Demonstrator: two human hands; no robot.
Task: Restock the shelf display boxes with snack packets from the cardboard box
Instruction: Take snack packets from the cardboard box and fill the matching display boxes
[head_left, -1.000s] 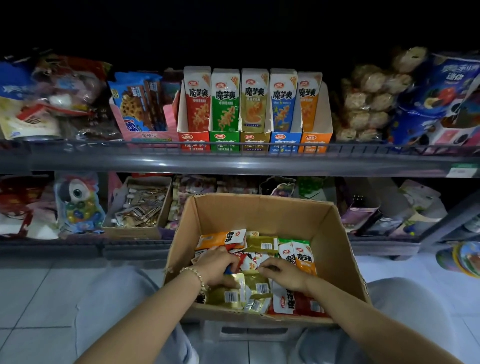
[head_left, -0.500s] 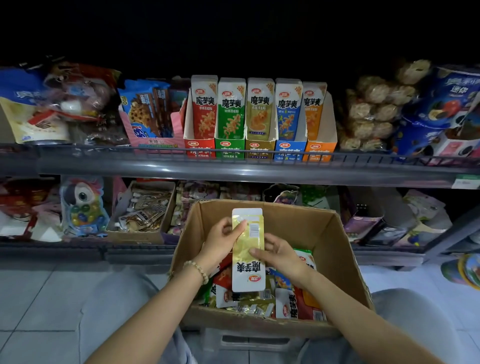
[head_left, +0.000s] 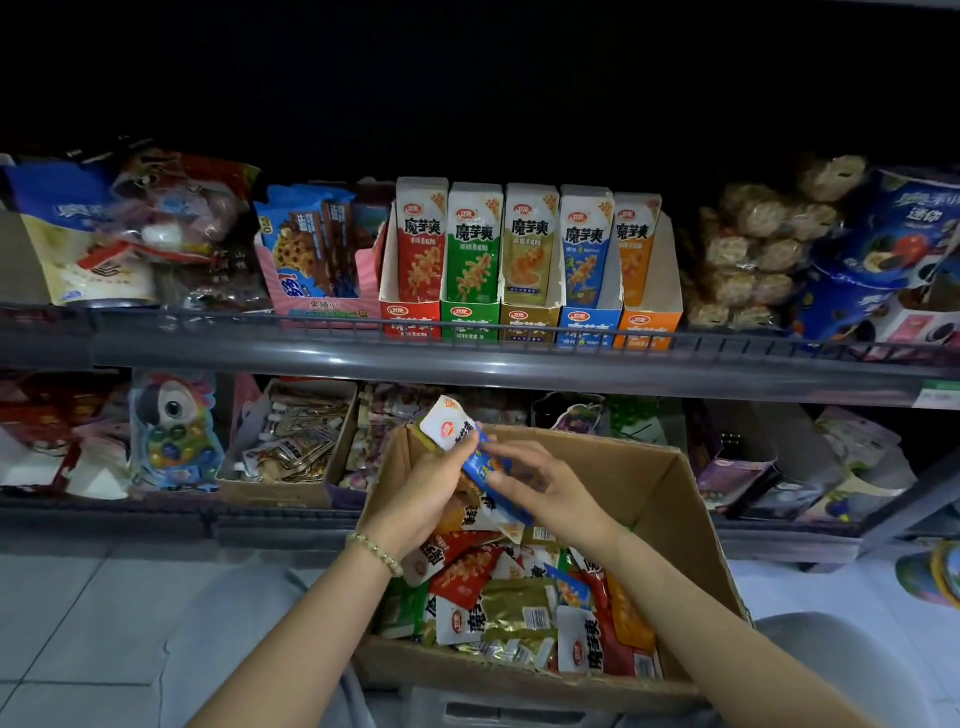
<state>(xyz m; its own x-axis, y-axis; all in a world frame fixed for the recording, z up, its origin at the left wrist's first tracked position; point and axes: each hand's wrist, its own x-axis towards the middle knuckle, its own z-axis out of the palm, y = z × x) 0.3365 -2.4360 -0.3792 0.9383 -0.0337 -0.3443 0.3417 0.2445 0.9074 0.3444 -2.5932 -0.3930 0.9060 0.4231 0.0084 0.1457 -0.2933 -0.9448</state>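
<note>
Over the cardboard box, the left hand and right hand both grip a blue snack packet, white end tilted up-left.

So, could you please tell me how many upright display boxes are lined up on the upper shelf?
5, side by side: red, green, gold, blue, orange. None seem hidden.

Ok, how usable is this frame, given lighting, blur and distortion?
Head view: dim overall, the top third is black. Wide-angle bowing curves the shelf rail. Motion blur smears the right hand and the blue packet held with the left hand. The display boxes read sharply; a small glare spot sits on the rail.
</note>
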